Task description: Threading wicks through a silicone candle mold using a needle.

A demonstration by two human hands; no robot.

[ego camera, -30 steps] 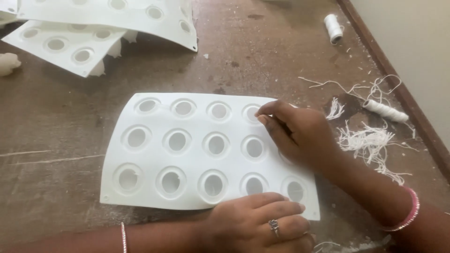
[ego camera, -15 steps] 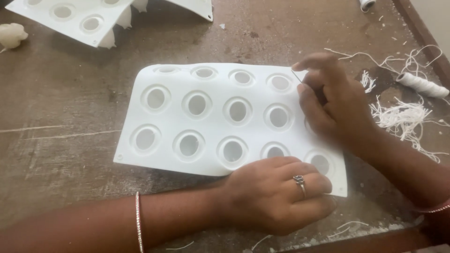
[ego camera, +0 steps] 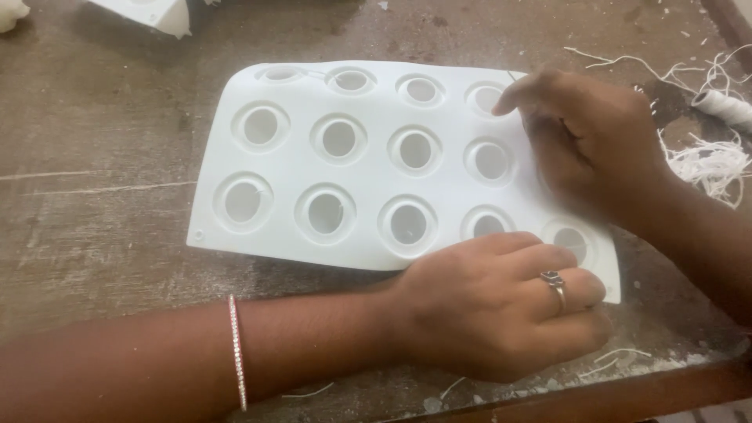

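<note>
Left hand [ego camera: 501, 301] lies curled, pinning the smooth white round-holed mould [ego camera: 368, 160]; right hand [ego camera: 591, 137] pinches a thin wick at the mould's top corner hole.

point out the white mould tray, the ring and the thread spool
white mould tray [ego camera: 368, 184], head view, flat between cavities
ring [ego camera: 553, 279], head view, its dark stone
thread spool [ego camera: 724, 107], head view, wound side

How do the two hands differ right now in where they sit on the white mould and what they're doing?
The left hand lies flat across the near edge of the white mould, fingers curled, pressing it down; the right hand is raised at the far right corner, fingertip pointing at a top-row cavity. The left hand wears a ring; none shows on the right hand. Both touch the mould.
</note>
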